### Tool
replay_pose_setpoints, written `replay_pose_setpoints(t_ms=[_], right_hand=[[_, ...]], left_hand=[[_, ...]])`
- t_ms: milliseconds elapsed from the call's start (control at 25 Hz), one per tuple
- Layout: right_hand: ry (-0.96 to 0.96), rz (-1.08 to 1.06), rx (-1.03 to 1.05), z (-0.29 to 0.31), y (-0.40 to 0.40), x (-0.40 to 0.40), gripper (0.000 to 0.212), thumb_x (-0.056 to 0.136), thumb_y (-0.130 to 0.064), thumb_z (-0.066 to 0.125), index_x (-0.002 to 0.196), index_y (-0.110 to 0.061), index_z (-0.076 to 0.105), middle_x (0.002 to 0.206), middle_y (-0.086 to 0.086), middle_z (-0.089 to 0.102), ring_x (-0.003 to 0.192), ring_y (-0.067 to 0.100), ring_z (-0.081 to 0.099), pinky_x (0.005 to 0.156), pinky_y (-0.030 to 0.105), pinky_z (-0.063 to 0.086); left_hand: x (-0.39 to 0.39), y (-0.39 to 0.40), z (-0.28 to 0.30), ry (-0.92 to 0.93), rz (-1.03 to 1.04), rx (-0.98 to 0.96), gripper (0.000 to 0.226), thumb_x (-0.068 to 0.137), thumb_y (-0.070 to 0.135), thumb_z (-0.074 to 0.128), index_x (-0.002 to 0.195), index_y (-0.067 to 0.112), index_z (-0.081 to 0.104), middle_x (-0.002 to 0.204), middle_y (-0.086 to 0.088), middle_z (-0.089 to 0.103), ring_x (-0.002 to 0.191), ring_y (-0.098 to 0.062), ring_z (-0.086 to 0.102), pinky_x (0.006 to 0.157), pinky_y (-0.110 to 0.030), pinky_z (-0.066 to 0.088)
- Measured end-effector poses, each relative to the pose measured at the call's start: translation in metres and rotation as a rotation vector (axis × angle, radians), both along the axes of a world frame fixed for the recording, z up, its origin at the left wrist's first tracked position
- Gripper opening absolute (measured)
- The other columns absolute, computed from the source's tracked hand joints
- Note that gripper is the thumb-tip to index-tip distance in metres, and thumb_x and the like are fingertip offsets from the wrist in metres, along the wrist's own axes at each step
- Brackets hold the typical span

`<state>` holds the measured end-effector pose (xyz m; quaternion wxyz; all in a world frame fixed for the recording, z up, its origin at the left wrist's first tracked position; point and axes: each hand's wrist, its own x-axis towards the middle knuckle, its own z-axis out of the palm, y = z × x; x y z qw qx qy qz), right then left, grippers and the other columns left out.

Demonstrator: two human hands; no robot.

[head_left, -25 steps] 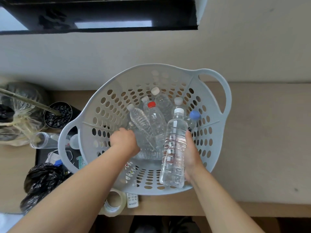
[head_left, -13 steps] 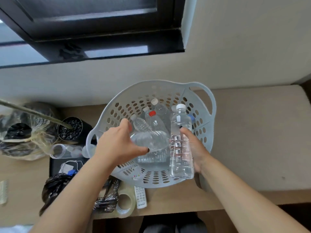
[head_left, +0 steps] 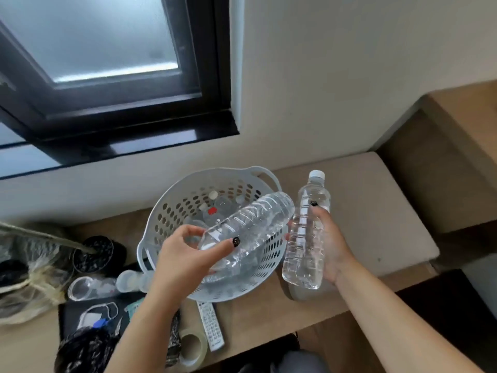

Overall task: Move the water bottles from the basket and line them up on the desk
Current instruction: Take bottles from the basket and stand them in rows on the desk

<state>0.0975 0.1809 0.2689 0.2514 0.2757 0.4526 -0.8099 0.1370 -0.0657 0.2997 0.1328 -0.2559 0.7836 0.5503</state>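
Holding a clear water bottle [head_left: 247, 227] on a slant above the basket [head_left: 172, 211], the left hand [head_left: 185, 254] is wrapped round the bottle's near end, thumb on top and fingers curled beneath, with the far end reaching up and right over the rim. The right hand [head_left: 329, 243] is closed round a second bottle [head_left: 306, 232], which stands nearly upright with its white cap [head_left: 316, 174] at the far end; it is held in the air just right of the basket, above the pale desk [head_left: 376, 211]. The two bottles almost touch where the slanted one's far end meets the upright one's side. Inside the pale, perforated basket lie more bottles, among them one with a red cap [head_left: 212, 210] and one with a white cap [head_left: 213, 194]. Near the basket's front edge lie a white remote control [head_left: 211, 325] and a roll of clear tape [head_left: 192, 348]. To the left sit a dark pot [head_left: 94, 254] and a crumpled plastic bag [head_left: 29, 278]. On the far wall above is a dark-framed window [head_left: 107, 76].
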Motion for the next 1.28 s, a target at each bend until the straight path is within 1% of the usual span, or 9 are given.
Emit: replay_pose_setpoints(t_ms=[160,320,440,640,760,920,1040,1160,1280], right_hand=[[0.08,-0.144,0.025,0.03,0.022,0.013,0.031,0.083,-0.042,0.058,0.076,-0.013,0.064,0.064,0.007,0.061,0.055,0.021,0.06,0.056,0.028,0.053],[0.159,-0.246,0.145,0.056,0.056,0.025,0.037,0.069,-0.049,0.069,0.09,-0.018,0.065,0.07,0.005,0.066,0.063,0.022,0.063,0.065,0.035,0.051],[0.233,-0.336,0.208,0.076,0.085,0.039,0.045,0.064,-0.052,0.071,0.094,-0.019,0.065,0.076,0.007,0.068,0.067,0.025,0.065,0.065,0.035,0.051],[0.297,-0.459,0.291,0.11,0.129,0.073,0.035,0.083,-0.047,0.061,0.1,-0.017,0.07,0.078,0.007,0.072,0.072,0.027,0.069,0.069,0.037,0.051],[0.324,-0.557,0.336,0.132,0.156,0.1,0.039,0.079,-0.049,0.063,0.099,-0.017,0.07,0.076,0.008,0.072,0.072,0.026,0.069,0.07,0.036,0.05],[0.391,-0.652,0.214,0.159,0.192,0.151,0.027,0.083,-0.043,0.062,0.083,-0.016,0.067,0.07,0.007,0.064,0.062,0.023,0.065,0.065,0.033,0.05],[0.392,-0.661,0.23,0.171,0.212,0.199,0.026,0.076,-0.042,0.068,0.083,-0.017,0.066,0.07,0.004,0.063,0.058,0.02,0.064,0.063,0.034,0.046],[0.332,-0.653,0.343,0.179,0.221,0.254,0.042,0.068,-0.047,0.074,0.093,-0.013,0.068,0.079,0.01,0.069,0.065,0.025,0.064,0.067,0.036,0.05],[0.288,-0.7,0.37,0.186,0.234,0.305,0.049,0.068,-0.05,0.068,0.095,-0.009,0.073,0.085,0.017,0.071,0.069,0.028,0.066,0.069,0.038,0.054]], left_hand=[[-0.002,0.022,0.035,-0.048,-0.079,0.122,0.068,0.039,0.035,0.09,0.098,0.018,0.061,0.084,0.0,0.066,0.055,0.001,0.068,0.059,-0.032,0.061],[-0.007,0.046,0.064,-0.044,-0.276,0.143,0.078,0.031,0.035,0.095,0.099,0.018,0.061,0.072,0.001,0.076,0.065,-0.017,0.074,0.072,-0.042,0.062],[-0.012,0.071,0.082,0.025,-0.342,0.104,0.071,0.039,0.034,0.099,0.098,0.019,0.063,0.081,0.001,0.077,0.069,-0.019,0.075,0.074,-0.045,0.062],[-0.009,0.121,0.119,0.257,-0.376,0.021,0.085,0.032,0.055,0.093,0.11,0.034,0.068,0.103,0.003,0.074,0.087,-0.017,0.073,0.081,-0.041,0.06],[0.002,0.159,0.142,0.414,-0.416,0.009,0.088,0.03,0.06,0.09,0.113,0.041,0.066,0.083,0.004,0.072,0.074,-0.013,0.068,0.083,-0.04,0.059],[0.027,0.211,0.166,0.542,-0.322,0.256,0.076,0.033,0.051,0.094,0.103,0.036,0.066,0.08,0.003,0.074,0.065,-0.011,0.064,0.076,-0.036,0.06],[0.058,0.258,0.184,0.606,-0.282,0.416,0.059,0.044,0.04,0.095,0.094,0.03,0.066,0.073,0.005,0.066,0.062,-0.007,0.057,0.063,-0.022,0.05],[0.102,0.313,0.191,0.618,-0.288,0.589,0.043,0.056,0.034,0.089,0.091,0.034,0.064,0.09,0.003,0.069,0.08,-0.008,0.066,0.071,-0.022,0.052],[0.152,0.37,0.184,0.59,-0.392,0.673,0.064,0.065,0.029,0.085,0.118,0.038,0.051,0.118,0.001,0.063,0.107,-0.014,0.063,0.09,-0.04,0.053]])
